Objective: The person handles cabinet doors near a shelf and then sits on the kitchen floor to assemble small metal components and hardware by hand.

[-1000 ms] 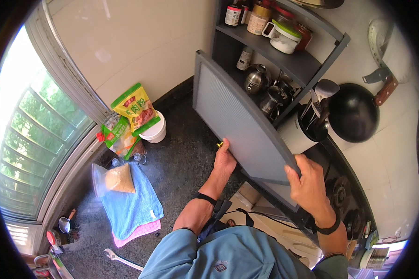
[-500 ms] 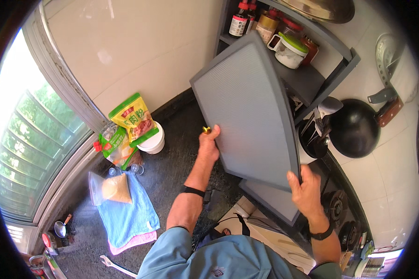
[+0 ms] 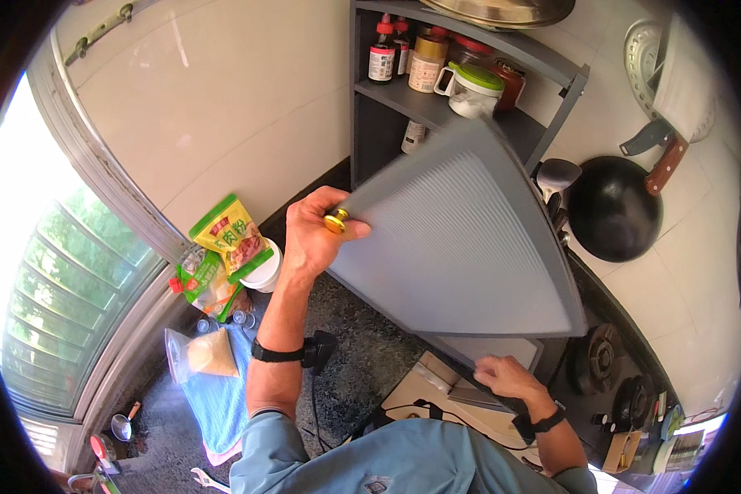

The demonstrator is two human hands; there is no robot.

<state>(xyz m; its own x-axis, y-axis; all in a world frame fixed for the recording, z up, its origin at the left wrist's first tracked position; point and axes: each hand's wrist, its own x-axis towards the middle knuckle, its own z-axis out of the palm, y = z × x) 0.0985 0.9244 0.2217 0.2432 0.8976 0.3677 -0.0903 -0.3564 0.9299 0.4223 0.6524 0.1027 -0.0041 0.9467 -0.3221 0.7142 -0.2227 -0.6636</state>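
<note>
The left hand [image 3: 311, 235] pinches the small brass knob [image 3: 335, 221] of a grey ribbed cabinet door [image 3: 469, 239], lifted in front of the dark shelf unit [image 3: 552, 78]. The right hand [image 3: 506, 379] rests open-fingered under the door's near edge, gripping nothing.

— What was that big grey panel [image 3: 469, 247] made of?

— It looked like matt plastic, finely ribbed across its face, with a small shiny brass-coloured knob [image 3: 335, 221] that the left hand [image 3: 313, 235] pinched.

— And the counter [image 3: 362, 362]?

— Dark speckled stone, polished enough to catch some light. The wall [image 3: 222, 107] behind it was smooth, glossy pale tile.

— The pan?

— The black wok [image 3: 613, 210] was dull, matt metal, with a reddish wooden handle [image 3: 665, 165]. The blue cloth [image 3: 222, 395] looked soft and matt, and the green packets [image 3: 226, 239] were glossy plastic film.

— The shelf unit [image 3: 436, 99]?

— Dark grey, matt painted finish.
</note>
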